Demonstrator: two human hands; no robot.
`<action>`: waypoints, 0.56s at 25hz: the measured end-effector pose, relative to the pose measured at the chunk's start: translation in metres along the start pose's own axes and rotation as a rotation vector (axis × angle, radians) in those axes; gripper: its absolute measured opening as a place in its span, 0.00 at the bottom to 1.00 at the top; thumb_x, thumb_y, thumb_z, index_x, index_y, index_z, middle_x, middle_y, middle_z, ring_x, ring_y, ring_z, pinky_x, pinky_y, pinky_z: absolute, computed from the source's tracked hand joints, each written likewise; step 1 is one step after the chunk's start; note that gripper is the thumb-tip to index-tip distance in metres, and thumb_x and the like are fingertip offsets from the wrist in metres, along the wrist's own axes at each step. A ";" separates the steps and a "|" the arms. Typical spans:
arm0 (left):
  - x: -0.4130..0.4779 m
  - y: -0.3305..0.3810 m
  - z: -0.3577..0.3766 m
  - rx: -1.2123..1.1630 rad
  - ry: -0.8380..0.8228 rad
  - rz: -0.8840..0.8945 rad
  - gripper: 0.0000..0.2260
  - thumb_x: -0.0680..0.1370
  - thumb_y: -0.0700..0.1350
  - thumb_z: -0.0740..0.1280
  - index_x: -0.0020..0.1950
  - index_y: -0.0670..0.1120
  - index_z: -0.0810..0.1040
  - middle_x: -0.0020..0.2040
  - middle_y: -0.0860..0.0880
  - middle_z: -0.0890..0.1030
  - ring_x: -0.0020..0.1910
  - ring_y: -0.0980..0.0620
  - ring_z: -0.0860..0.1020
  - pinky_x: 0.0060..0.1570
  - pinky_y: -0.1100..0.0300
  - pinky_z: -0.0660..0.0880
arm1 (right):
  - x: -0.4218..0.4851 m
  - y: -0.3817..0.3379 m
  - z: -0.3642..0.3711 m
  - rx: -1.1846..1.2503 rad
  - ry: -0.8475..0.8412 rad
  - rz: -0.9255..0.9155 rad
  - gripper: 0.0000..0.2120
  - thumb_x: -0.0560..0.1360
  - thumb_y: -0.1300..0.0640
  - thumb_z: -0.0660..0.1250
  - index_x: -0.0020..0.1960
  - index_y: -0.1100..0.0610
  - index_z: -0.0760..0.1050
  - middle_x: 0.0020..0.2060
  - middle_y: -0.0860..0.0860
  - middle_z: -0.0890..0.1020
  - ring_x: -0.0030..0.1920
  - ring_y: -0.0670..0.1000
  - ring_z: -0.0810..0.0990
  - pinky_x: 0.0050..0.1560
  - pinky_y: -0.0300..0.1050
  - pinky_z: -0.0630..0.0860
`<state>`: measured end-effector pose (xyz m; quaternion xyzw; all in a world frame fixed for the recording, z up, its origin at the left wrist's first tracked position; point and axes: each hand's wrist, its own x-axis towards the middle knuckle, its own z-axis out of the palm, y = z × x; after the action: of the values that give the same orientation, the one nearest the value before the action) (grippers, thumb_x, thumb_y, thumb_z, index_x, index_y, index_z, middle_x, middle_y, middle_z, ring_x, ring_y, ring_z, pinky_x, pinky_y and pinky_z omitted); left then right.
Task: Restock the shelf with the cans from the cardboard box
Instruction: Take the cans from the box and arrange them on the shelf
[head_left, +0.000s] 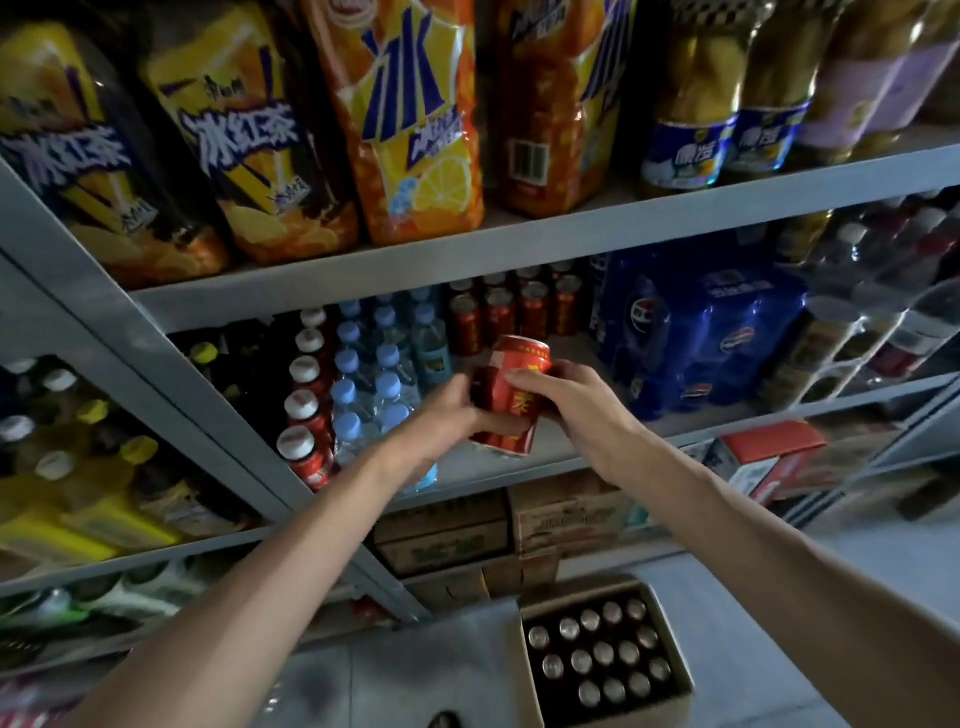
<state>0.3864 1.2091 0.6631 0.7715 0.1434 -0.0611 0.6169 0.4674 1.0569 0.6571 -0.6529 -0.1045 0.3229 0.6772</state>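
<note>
Holding a red cylindrical metal drink can (511, 400) over the grey metal shelf (675, 423), left grip (441, 415) and right grip (566, 400) both curled round it. Placing step, surely: it needed standing by the shelved red cans (514, 312).

- A single wide-angle camera worn on the person's head gave the only view, looking forward and down.
- It faced the shelf (519, 244) from close by, and the lens bowed the boards.
- The left hand (441, 410) and right hand (566, 395) met near mid-frame.
- The floor (753, 597) and the cardboard box (525, 660) sat at the bottom edge, almost beneath the camera.
</note>
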 end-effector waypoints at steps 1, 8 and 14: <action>0.005 -0.003 0.012 -0.026 0.027 0.028 0.33 0.64 0.49 0.79 0.67 0.53 0.72 0.57 0.54 0.83 0.57 0.56 0.80 0.58 0.58 0.77 | 0.004 0.001 -0.011 -0.007 -0.026 0.004 0.16 0.72 0.53 0.75 0.56 0.58 0.81 0.50 0.55 0.86 0.55 0.54 0.83 0.65 0.55 0.75; 0.062 -0.035 0.051 -0.137 0.182 -0.059 0.31 0.63 0.46 0.79 0.65 0.51 0.75 0.59 0.47 0.82 0.61 0.48 0.79 0.67 0.44 0.71 | 0.048 0.026 -0.059 -0.178 -0.142 0.036 0.18 0.70 0.54 0.77 0.59 0.56 0.81 0.52 0.53 0.86 0.55 0.49 0.83 0.54 0.38 0.77; 0.138 -0.062 0.060 0.102 0.190 -0.050 0.25 0.72 0.35 0.73 0.68 0.41 0.72 0.61 0.42 0.80 0.61 0.45 0.78 0.63 0.49 0.74 | 0.113 0.083 -0.077 -0.294 0.068 -0.057 0.30 0.65 0.48 0.80 0.65 0.52 0.75 0.54 0.46 0.81 0.51 0.42 0.79 0.58 0.40 0.75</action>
<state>0.5041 1.1831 0.5536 0.8004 0.2172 -0.0103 0.5586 0.5733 1.0536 0.5368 -0.7522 -0.1460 0.2623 0.5865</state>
